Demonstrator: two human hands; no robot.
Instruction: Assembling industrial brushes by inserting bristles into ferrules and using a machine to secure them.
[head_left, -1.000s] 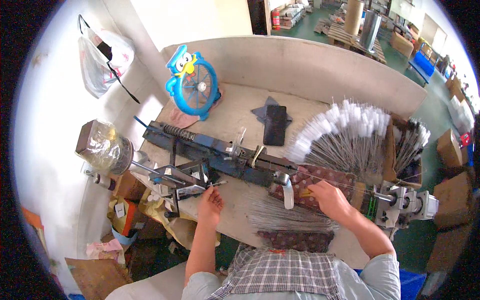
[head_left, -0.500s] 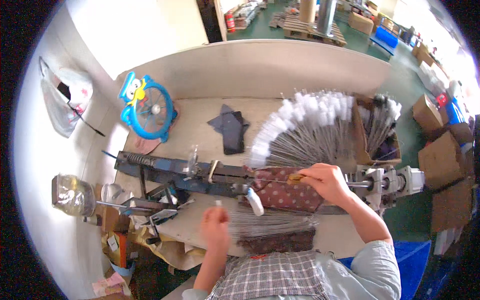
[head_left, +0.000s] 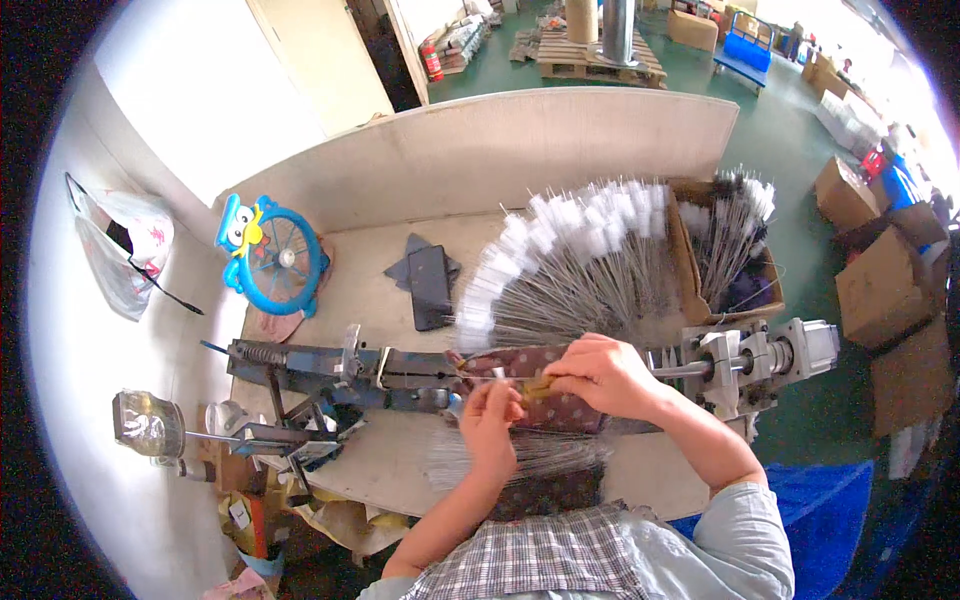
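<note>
Head view: your left hand (head_left: 490, 420) has its thumb and fingers pinched together, with a small white piece (head_left: 499, 373) at their tips. Your right hand (head_left: 608, 375) has its fingers closed on a yellowish piece (head_left: 540, 387). Both pieces are between your hands, above the spotted cloth (head_left: 572, 409), centrally toward the near edge of the tabletop (head_left: 650, 478). A thin strand runs from the right end of the dark rail (head_left: 415, 368) toward the left fingertips; whether it passes through the right hand cannot be determined.

Completed portion, by appearance: a fan of white-bristled brushes (head_left: 585, 260) covers the far right part of the tabletop, stems pointing toward the near edge. A cardboard box (head_left: 740, 306) at the right edge contains further wire-stemmed brushes (head_left: 728, 235).

Remaining portion, by appearance: a bundle of bare wires (head_left: 555, 453) lies along the near edge, between you and the rail. These show no bristles and are judged unworked.

Current unit: judged partway through, since the strand and both hand-held pieces are at the rail's end, to the left of the motor assembly (head_left: 735, 362). The proportion completed cannot be established, as the wires overlap too closely to count.
</note>
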